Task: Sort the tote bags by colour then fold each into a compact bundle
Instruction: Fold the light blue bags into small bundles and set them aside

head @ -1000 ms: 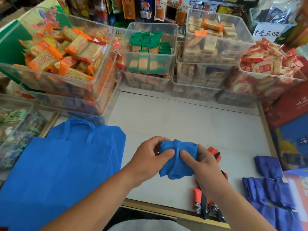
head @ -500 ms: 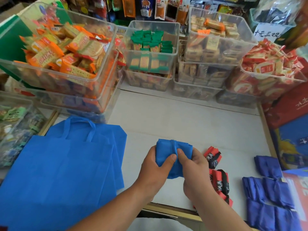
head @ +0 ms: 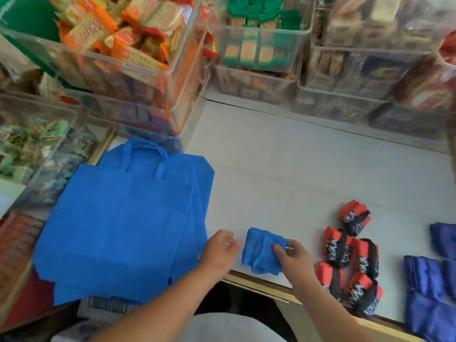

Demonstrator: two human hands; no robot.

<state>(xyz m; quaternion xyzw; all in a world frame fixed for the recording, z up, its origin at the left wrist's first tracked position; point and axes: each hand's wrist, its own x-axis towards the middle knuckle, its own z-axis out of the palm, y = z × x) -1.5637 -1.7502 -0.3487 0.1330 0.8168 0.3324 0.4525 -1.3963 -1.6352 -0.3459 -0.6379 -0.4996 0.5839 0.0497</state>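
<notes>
A bright blue tote folded into a small bundle lies near the front edge of the white table. My right hand grips its right side with thumb on top. My left hand hovers just left of the bundle, fingers loosely curled, holding nothing. Flat bright blue totes are stacked at the left, handles pointing away. Several red-and-black bundles sit to the right. Dark blue bundles lie at the far right.
Clear plastic bins of packaged snacks are stacked along the back and left of the table. A wooden front edge runs below the bundle. A red item lies under the flat totes at lower left.
The blue bundle came down from mid-air onto the table near the front edge. My left hand let go of it and drew slightly left. The camera tilted down.
</notes>
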